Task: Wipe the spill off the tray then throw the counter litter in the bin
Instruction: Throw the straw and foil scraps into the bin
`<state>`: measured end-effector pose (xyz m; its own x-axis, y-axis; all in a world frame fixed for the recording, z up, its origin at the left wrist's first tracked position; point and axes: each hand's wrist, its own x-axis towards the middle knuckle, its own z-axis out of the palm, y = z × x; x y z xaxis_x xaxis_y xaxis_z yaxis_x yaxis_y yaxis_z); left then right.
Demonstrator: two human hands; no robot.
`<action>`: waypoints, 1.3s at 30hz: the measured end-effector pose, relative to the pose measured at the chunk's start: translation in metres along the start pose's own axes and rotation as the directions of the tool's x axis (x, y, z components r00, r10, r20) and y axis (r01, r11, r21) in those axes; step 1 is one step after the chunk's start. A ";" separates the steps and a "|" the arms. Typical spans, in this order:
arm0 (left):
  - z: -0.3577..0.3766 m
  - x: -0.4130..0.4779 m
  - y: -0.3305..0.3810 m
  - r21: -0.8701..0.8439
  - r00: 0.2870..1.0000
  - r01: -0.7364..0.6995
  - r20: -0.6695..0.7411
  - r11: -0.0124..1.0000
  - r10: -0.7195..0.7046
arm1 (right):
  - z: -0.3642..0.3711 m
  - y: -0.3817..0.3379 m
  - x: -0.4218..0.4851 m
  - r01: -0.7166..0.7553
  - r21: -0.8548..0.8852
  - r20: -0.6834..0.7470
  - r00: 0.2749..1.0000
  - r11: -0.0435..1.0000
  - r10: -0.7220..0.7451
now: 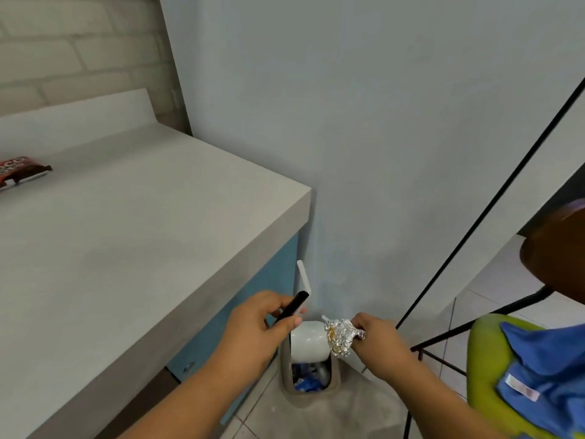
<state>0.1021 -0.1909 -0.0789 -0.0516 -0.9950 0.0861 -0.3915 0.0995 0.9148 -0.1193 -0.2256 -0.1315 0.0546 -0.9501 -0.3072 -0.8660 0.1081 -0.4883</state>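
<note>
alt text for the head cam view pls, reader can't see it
Two hands hover over a small open bin on the floor beside a grey counter: the left hand grips a black and a white straw, the right hand a crumpled foil ball. A snack wrapper lies on the counter.

Grey counter (pixel 133 236), snack wrapper (pixel 22 171) atop; tiled floor (pixel 332 416) under bin (pixel 311 383)

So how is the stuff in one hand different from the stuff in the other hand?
The left hand pinches two straws, one black and one white, long, thin and smooth. The right hand holds a foil ball, silvery, crumpled and lumpy, with brownish smears on it. The straws poke upward past the counter's edge; the foil hangs right above the bin. Both are litter held over the bin, not yet dropped.
</note>
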 end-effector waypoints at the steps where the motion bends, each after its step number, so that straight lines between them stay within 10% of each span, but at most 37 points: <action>1: 0.005 0.000 -0.012 0.009 1.000 0.023 0.014 1.000 -0.023 | 0.012 0.006 0.004 -0.012 0.005 0.011 1.000 1.000 0.011; 23: 0.116 0.011 -0.365 0.099 0.997 -0.009 0.079 0.995 0.002 | 0.337 0.158 0.197 -0.255 -0.358 0.169 0.928 0.898 0.331; 39: 0.124 0.000 -0.452 0.125 0.993 -0.111 0.059 0.986 0.105 | 0.406 0.175 0.240 -0.345 0.049 -0.039 0.937 0.937 0.347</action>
<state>0.1648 -0.2338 -0.5411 -0.1464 -0.9766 0.1578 -0.4947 0.2104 0.8432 -0.0562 -0.3161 -0.6221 -0.2685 -0.8642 -0.4255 -0.8062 0.4434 -0.3918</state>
